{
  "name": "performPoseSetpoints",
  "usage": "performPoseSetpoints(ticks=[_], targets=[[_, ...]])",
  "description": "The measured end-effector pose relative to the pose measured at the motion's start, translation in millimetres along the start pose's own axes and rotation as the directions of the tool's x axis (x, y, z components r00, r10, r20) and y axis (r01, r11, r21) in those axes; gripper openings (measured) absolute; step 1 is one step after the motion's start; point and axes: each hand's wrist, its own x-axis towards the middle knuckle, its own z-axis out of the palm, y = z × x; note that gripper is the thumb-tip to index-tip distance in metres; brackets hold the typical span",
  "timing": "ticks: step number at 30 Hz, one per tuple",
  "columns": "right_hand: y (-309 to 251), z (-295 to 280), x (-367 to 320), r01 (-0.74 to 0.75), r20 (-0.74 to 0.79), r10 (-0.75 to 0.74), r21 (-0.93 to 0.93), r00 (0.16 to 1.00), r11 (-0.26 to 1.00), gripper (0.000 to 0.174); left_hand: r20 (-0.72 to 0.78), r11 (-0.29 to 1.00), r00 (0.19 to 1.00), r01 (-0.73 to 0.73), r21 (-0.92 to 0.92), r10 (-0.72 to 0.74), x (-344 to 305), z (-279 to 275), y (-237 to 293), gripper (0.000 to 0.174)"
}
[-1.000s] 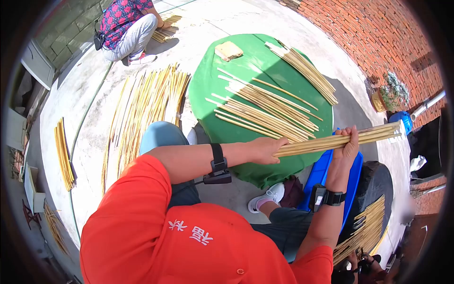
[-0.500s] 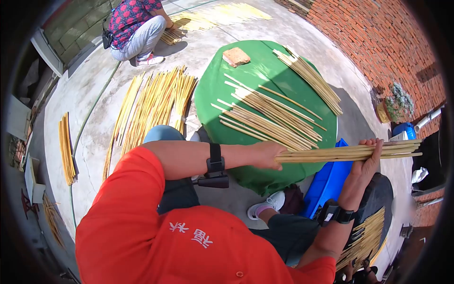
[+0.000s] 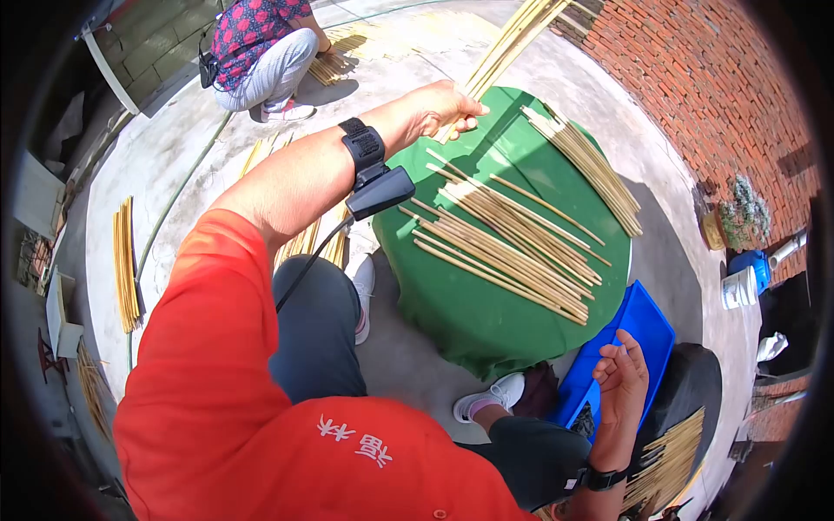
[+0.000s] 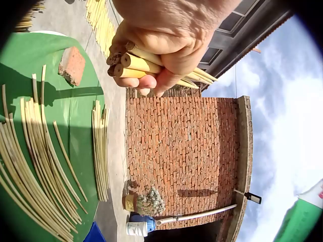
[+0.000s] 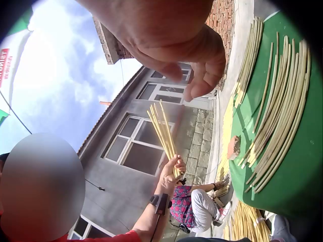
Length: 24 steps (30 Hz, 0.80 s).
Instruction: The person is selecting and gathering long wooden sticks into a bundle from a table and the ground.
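Observation:
My left hand (image 3: 447,108) is raised over the far left side of the round table with green cloth (image 3: 452,321). It grips a bundle of thin bamboo-like sticks (image 3: 517,43) near their lower ends. In the left wrist view the cut ends (image 4: 133,61) poke out from the curled fingers. The sticks (image 5: 164,133) fan upward in the right wrist view. My right hand (image 3: 623,373) holds nothing, its fingers loosely bent, beside the blue bin (image 3: 647,317). On the cloth lie a spread group of sticks (image 3: 512,239) and a tighter row (image 3: 591,169) along the right edge.
A brick (image 4: 72,66) lies on the cloth. More sticks (image 3: 124,260) are on the concrete to the left. A person (image 3: 265,61) crouches at the back by other sticks. At lower right, sticks (image 3: 673,456) lie by a dark rounded object (image 3: 695,373).
Both hands held the stick bundle level at the right. The right hand has let go and lowered; the left hand has swung the bundle up and away, to the table's far side.

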Motion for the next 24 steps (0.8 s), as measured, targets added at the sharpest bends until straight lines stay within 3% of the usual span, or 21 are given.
performPoseSetpoints(ticks=[2, 5, 7, 8, 12, 15, 17, 19, 20, 21, 23, 24], targets=[[15.0, -5.7, 0.9, -0.052, -0.007, 0.052, 0.029, 0.999, 0.998, 0.028, -0.102, 0.993, 0.994, -0.060, -0.101, 0.050, 24.6, -49.4, -11.0, 0.012], [34.6, -7.1, 8.0, -0.146, -0.030, 0.148, 0.042, 0.989, 0.988, 0.022, -0.308, 0.980, 0.948, 0.016, -0.197, -0.077, 33.4, -92.7, -42.0, 0.013], [45.8, -5.6, 17.6, -0.216, -0.022, 0.216, 0.016, 0.976, 0.976, 0.020, -0.325, 0.960, 0.926, 0.107, -0.258, -0.190, 38.8, -122.6, -82.5, 0.013], [47.6, -5.1, 20.9, -0.226, -0.014, 0.226, -0.013, 0.974, 0.974, 0.020, -0.330, 0.972, 0.919, 0.170, -0.165, -0.217, 32.0, -137.5, -102.6, 0.009], [57.0, 3.2, 40.1, -0.332, -0.010, 0.332, -0.082, 0.943, 0.940, 0.021, -0.415, 0.932, 0.844, 0.244, -0.269, -0.341, 54.0, -200.6, -209.3, 0.010], [69.5, 12.9, 59.7, -0.385, -0.017, 0.389, -0.180, 0.921, 0.905, 0.019, -0.448, 0.914, 0.807, 0.266, -0.306, -0.385, 56.6, -228.2, -231.5, 0.012], [71.8, 18.2, 72.7, -0.404, -0.001, 0.412, -0.197, 0.911, 0.893, 0.020, -0.516, 0.924, 0.768, 0.292, -0.247, -0.381, 64.3, -240.2, -239.9, 0.018], [65.0, 31.6, 79.8, -0.570, -0.140, 0.553, -0.210, 0.821, 0.794, 0.025, -0.553, 0.918, 0.732, 0.307, -0.252, -0.397, 76.5, -259.3, -252.3, 0.019], [68.3, 25.1, 85.9, -0.574, -0.100, 0.567, -0.213, 0.818, 0.791, 0.024, -0.466, 0.966, 0.878, 0.208, 0.156, -0.114, 95.0, -303.4, -304.1, 0.019], [71.5, 30.2, 94.3, -0.584, -0.100, 0.577, -0.212, 0.810, 0.783, 0.024, -0.469, 0.963, 0.874, 0.220, 0.154, -0.124, 92.9, -301.0, -295.5, 0.019], [70.2, 33.8, 101.7, -0.591, -0.154, 0.571, -0.232, 0.806, 0.772, 0.025, -0.567, 0.893, 0.694, 0.400, -0.208, -0.443, 88.4, -268.0, -264.5, 0.020], [70.1, 39.3, 105.1, -0.593, -0.168, 0.568, -0.223, 0.805, 0.774, 0.025, -0.519, 0.871, 0.701, 0.361, -0.333, -0.489, 94.5, -280.8, -283.0, 0.020]])
